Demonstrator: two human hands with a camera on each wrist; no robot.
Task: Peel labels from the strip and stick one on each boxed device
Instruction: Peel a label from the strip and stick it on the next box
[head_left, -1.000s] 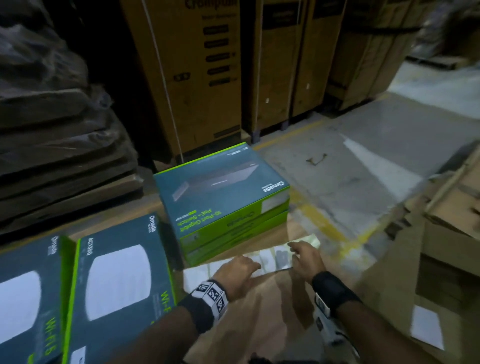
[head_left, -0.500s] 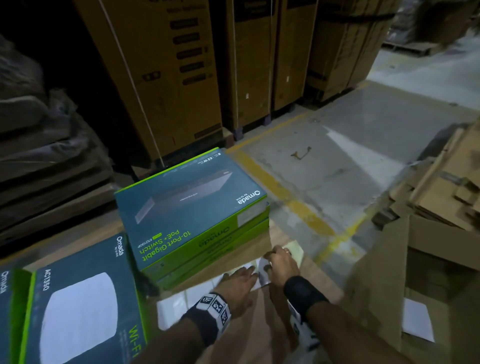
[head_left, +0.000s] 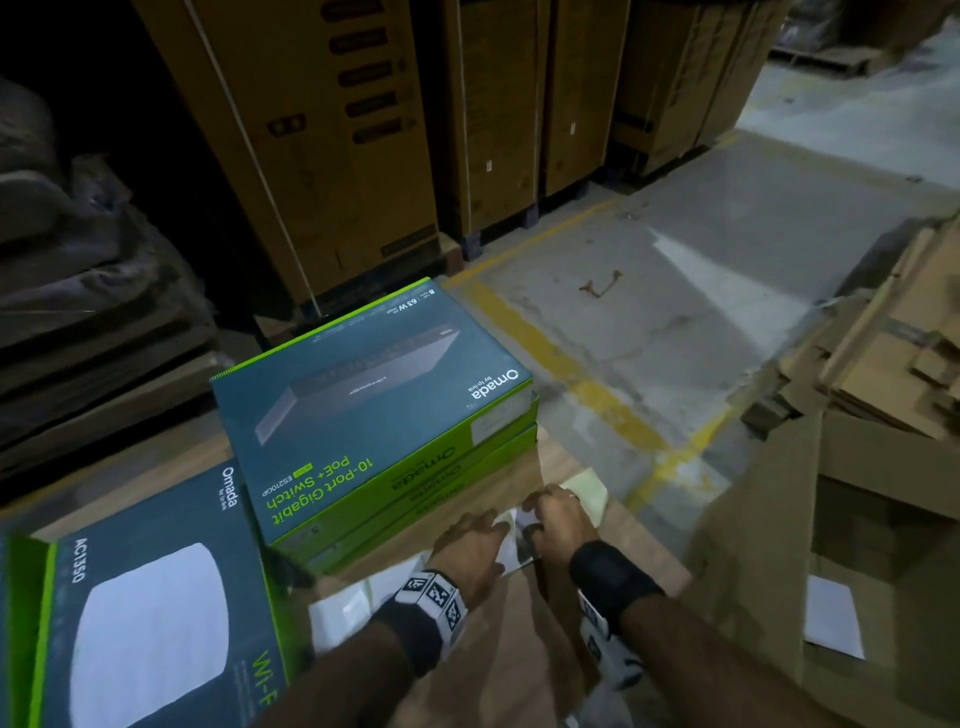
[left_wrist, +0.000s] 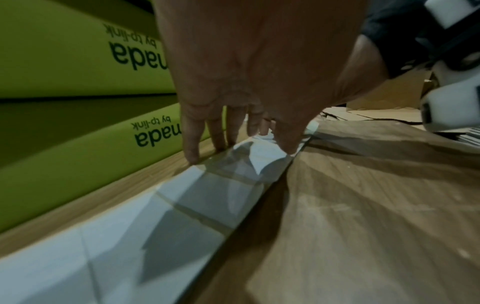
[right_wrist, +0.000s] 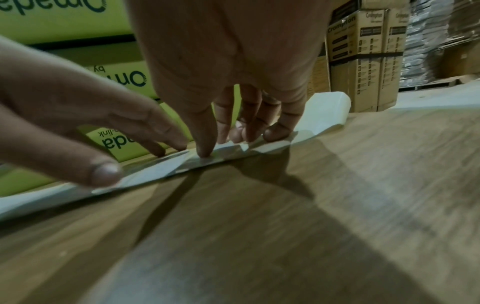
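Note:
A white label strip (head_left: 340, 605) lies along brown cardboard in front of two stacked green Omada switch boxes (head_left: 374, 395). My left hand (head_left: 483, 530) presses the strip flat with straight fingers (left_wrist: 192, 158). Just right of it, my right hand (head_left: 545, 514) curls its fingertips (right_wrist: 246, 135) and thumb onto the strip (right_wrist: 155, 172), pinching at a label edge where a small white corner stands up. The strip's bare yellowish end (head_left: 589, 491) curls up past the right hand. A Wi-Fi device box (head_left: 156, 597) lies at the near left.
Tall brown cartons (head_left: 322, 156) stand behind the boxes, with dark wrapped stacks (head_left: 78, 312) at left. Flattened cardboard (head_left: 883, 374) and an open carton (head_left: 779, 545) crowd the right. Beyond is concrete floor with a yellow line (head_left: 587, 384).
My right hand has slid left along the strip until it almost meets the left hand, and its fingers have curled. The view has shifted, so the boxes sit further right.

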